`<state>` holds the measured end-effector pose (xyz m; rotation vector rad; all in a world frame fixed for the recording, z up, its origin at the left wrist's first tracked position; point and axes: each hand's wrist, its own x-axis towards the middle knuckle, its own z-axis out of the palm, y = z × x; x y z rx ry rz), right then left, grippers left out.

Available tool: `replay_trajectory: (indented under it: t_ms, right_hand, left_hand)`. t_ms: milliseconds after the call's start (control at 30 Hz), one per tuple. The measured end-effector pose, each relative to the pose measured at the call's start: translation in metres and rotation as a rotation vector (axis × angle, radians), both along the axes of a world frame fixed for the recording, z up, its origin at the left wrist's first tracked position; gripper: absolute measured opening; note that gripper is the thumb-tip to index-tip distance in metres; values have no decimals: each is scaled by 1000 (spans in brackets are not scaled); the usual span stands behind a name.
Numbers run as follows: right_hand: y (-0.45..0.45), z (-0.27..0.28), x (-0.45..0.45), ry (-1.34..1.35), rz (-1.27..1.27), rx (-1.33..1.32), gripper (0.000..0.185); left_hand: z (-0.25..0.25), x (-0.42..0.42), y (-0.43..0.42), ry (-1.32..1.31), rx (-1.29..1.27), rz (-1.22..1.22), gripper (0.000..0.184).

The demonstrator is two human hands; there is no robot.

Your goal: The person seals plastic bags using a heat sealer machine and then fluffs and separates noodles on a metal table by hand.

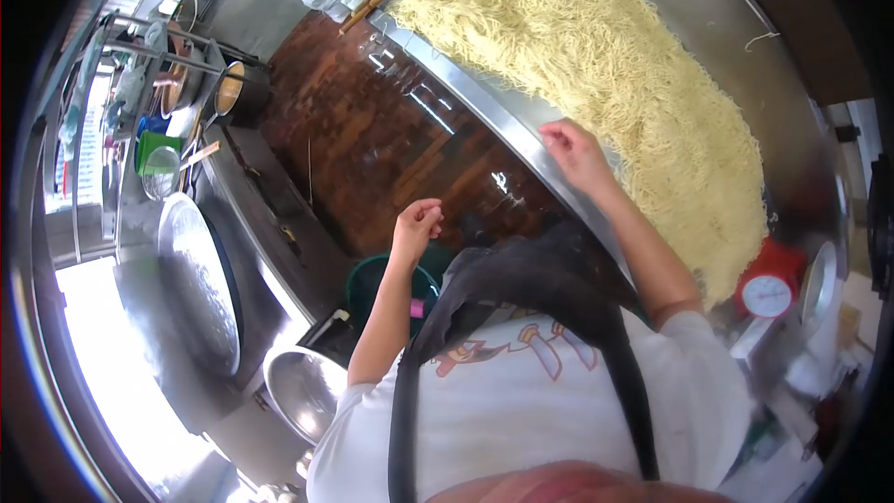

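A large heap of pale yellow noodles (596, 56) is spread along a metal table (447, 61). My right hand (575, 156) is over the table's near edge, beside the heap, its fingers bent and drawn together. I see nothing between them. Over the floor to the left, my left hand (417, 228) hovers with its fingers curled in, and nothing shows in it either. Below that hand stands a dark green tub (368, 284), partly hidden by my forearm and apron.
Wet reddish-brown floor tiles (345, 130) lie between the table and a cooking counter. On the left are a big round metal lid or pan (200, 284), a metal bowl (298, 391) and a pot (233, 88). A red dial scale (769, 291) stands right of the noodles.
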<state>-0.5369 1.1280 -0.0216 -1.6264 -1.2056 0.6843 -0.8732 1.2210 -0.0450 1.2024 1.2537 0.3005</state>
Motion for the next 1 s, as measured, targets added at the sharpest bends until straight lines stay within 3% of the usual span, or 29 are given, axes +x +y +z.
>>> replay_trajectory:
  t_ms: [67, 233, 267, 333, 400, 467, 500, 600, 733, 767, 900, 967, 1000]
  right_hand:
    - [11, -2, -22, 50, -46, -50, 16]
    - [18, -14, -43, -110, -59, -116, 12]
    - [17, -13, -42, -97, -101, -127, 13]
    - [14, -11, -36, -76, -185, -145, 13]
    - [15, -15, -24, -27, -300, -180, 14]
    - [19, -16, -11, 6, -390, -241, 14]
    - [24, -25, -4, 79, -434, -259, 14]
    - [48, -38, 13, 42, -441, -248, 15]
    - [102, -32, 26, 3, -309, -156, 15]
    - [116, -26, 31, -19, -281, -165, 15]
    - [165, -19, 46, -31, -275, -169, 15]
    - [193, -19, 50, 1, -332, -173, 15]
    - [208, -21, 50, 20, -364, -178, 15]
  left_hand:
    - [-23, -3, 51, -23, 69, -19, 30]
    - [-86, 41, 216, -62, 262, -119, 33]
    - [-83, 55, 247, 27, 235, -129, 45]
    - [-103, 89, 310, 84, 366, -132, 52]
    - [-109, 122, 358, 174, 490, -176, 48]
    - [-100, 146, 397, 401, 484, -344, 43]
    - [-74, 157, 392, 357, 402, -283, 44]
    - [-143, 165, 467, 639, 817, -420, 50]
    - [-152, 178, 511, 736, 992, -472, 48]
    - [-157, 183, 523, 755, 858, -555, 42]
    - [-163, 211, 527, 827, 921, -670, 31]
    - [-138, 235, 500, 666, 886, -772, 23]
    - [-158, 244, 505, 508, 807, -781, 22]
